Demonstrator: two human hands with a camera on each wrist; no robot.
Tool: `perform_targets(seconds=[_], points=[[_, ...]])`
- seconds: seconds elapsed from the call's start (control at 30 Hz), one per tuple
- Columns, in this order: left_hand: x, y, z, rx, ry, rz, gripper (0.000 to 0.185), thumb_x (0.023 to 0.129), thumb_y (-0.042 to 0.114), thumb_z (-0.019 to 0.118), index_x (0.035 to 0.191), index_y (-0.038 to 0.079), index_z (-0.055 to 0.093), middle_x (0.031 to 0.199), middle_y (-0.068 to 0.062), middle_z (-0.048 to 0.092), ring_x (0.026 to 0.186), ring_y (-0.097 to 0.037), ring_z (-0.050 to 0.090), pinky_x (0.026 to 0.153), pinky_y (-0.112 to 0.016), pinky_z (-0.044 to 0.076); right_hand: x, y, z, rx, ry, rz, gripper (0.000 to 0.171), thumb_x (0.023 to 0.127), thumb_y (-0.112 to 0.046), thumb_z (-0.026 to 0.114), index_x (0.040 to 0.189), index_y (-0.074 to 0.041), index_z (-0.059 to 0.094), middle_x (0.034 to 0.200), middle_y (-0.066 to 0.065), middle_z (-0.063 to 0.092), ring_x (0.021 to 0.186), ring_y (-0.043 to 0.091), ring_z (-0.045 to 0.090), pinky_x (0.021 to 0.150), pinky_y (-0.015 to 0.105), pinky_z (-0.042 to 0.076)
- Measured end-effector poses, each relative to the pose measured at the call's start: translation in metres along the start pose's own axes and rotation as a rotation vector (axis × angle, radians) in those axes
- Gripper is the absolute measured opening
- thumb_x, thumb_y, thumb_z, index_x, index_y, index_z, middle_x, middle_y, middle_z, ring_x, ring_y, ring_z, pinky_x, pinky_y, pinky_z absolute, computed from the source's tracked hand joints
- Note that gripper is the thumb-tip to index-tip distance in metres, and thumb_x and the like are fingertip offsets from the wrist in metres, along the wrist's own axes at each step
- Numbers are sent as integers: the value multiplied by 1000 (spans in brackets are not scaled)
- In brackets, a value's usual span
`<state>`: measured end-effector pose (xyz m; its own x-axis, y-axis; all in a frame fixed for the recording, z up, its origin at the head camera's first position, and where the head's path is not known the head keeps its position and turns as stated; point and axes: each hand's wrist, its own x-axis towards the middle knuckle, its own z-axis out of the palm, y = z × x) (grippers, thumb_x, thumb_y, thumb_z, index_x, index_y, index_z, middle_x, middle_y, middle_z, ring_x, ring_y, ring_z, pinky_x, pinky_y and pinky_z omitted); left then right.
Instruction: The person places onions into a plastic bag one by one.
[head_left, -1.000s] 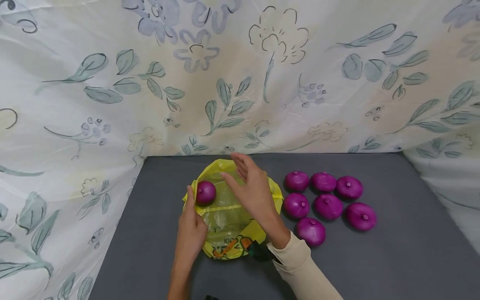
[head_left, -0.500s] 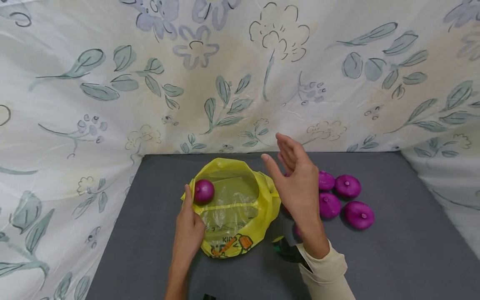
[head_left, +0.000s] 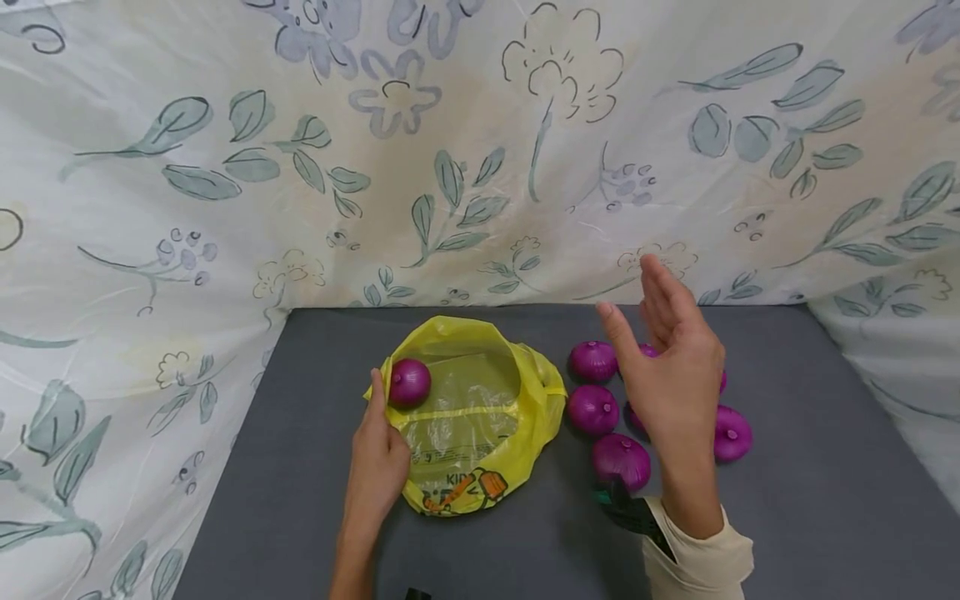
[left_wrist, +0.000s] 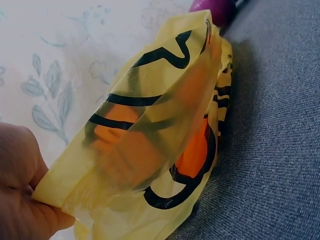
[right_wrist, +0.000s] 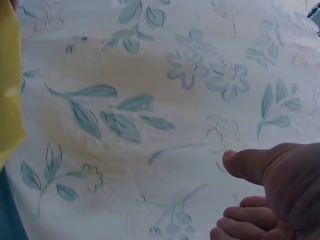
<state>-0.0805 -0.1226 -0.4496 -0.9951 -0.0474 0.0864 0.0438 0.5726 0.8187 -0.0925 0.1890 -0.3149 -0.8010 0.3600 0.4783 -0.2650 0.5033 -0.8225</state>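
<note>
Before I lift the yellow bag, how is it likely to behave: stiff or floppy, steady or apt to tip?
The yellow bag is probably floppy: its thin, translucent film wrinkles near the left hand. It may sag unevenly, because the purple onion inside sits at the left side of its opening. That onion might roll, being rounded.

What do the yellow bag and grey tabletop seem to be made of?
The yellow bag: probably thin, glossy plastic; it is see-through, creased and catches highlights. The grey tabletop: apparently matt woven cloth, judging by fine ribbing close up.
</note>
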Motion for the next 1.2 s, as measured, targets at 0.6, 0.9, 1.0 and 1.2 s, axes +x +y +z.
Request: perform_targets(seconds=[0.6,0.9,1.0,1.2], points=[[1,2,-4,1,-39,-1,84,100,-10,39,171,20,5,69,-3,38,53,-10,24,54,-30,30,-13,58,-77,-224,161,165,66,95,-24,82,155,-32,55,154,-4,57,139,9,55,110,22,44],[5,1,-6,-8,-44,8,84,101,-10,40,171,21,5,77,-6,42,51,-9,24,53,-30,31,-23,92,-101,-296,205,257,65,94,-31,82,153,-37,56,153,-2,57,137,5,54,109,20,43],[5,1,-5,-1,-38,18,84,101,-11,40,171,19,6,84,-8,43,52,-9,23,53,-30,30,-28,101,-108,-312,191,288,67,95,-31,81,155,-38,52,155,-4,54,139,3,52,111,20,41],[3,0,-4,6,-39,31,83,100,-11,40,171,17,7,90,-9,43,52,-9,24,53,-30,31,-44,118,-123,-362,186,412,71,96,-34,79,159,-39,46,160,-6,47,143,3,46,117,23,36]])
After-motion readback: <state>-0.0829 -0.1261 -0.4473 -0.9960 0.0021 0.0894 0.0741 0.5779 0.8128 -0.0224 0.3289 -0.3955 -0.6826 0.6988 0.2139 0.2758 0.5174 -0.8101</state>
